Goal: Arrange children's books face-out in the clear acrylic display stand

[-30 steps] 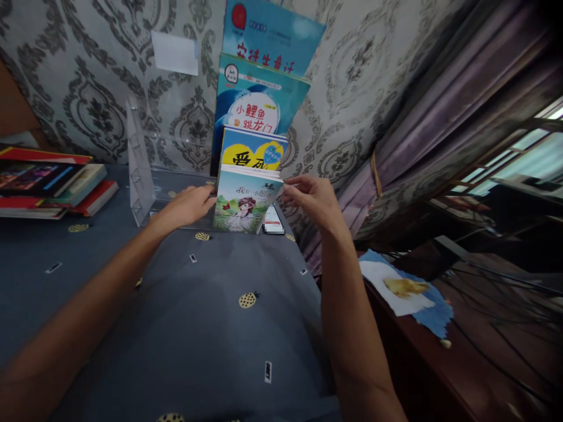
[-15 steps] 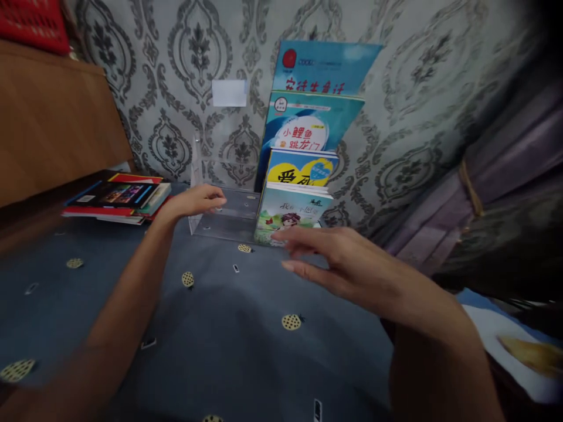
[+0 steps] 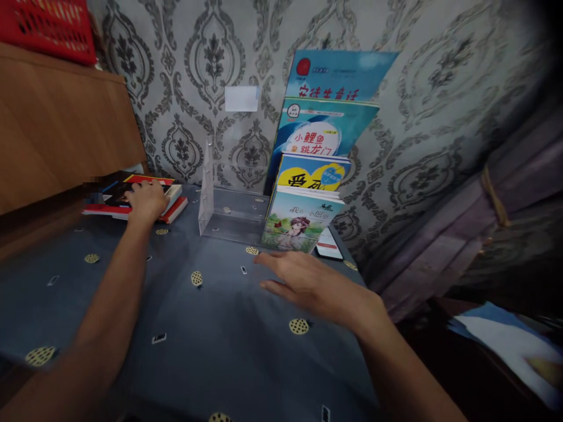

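My left hand (image 3: 148, 202) rests on a small stack of books (image 3: 105, 210) at the left, its fingers spread over a dark-covered book (image 3: 113, 190). The fingertips are partly hidden. My right hand (image 3: 303, 282) hovers in front of a clear acrylic book stand (image 3: 205, 196), fingers extended, with nothing in it. Several picture books stand in steps at the stand's right side. In front is a pale green book with a cartoon child (image 3: 288, 225); behind it rise a yellow-and-blue book (image 3: 288, 170), a teal book (image 3: 336, 120) and a taller blue book (image 3: 338, 70).
A blue tablecloth (image 3: 220, 340) with pineapple prints covers the table. A phone (image 3: 329, 245) lies right of the books. The wooden cabinet (image 3: 65, 111) with a red basket (image 3: 48, 29) borders the left; a curtain (image 3: 461, 240) hangs at right.
My left hand has moved left from beside the stand onto the book stack. My right hand has drawn back from the front book's lower edge. The view has shifted slightly.
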### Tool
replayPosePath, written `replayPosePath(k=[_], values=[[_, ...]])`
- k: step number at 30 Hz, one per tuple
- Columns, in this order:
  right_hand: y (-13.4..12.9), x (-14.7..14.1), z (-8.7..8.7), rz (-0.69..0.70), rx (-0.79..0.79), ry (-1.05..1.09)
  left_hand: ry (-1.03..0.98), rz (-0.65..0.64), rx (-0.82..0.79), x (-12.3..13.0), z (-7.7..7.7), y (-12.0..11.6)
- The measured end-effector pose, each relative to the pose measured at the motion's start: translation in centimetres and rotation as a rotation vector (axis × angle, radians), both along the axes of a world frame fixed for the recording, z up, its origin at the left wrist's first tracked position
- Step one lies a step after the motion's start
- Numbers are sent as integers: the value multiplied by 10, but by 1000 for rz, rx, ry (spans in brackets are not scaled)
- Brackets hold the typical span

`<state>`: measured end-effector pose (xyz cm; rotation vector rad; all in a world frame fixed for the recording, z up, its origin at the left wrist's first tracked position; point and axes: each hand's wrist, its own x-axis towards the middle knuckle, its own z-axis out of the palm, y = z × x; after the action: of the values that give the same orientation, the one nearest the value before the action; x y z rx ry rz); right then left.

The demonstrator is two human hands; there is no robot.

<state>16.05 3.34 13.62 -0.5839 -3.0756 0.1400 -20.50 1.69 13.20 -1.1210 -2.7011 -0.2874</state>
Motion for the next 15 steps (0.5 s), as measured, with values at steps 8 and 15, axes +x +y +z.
replayPosePath(k=[8, 15], values=[[-8, -22, -28, 78, -31, -136, -110, 151, -16, -24, -29, 7], [-22, -37, -39, 49, -89, -239, -89, 109, -124, -33, -26, 3]])
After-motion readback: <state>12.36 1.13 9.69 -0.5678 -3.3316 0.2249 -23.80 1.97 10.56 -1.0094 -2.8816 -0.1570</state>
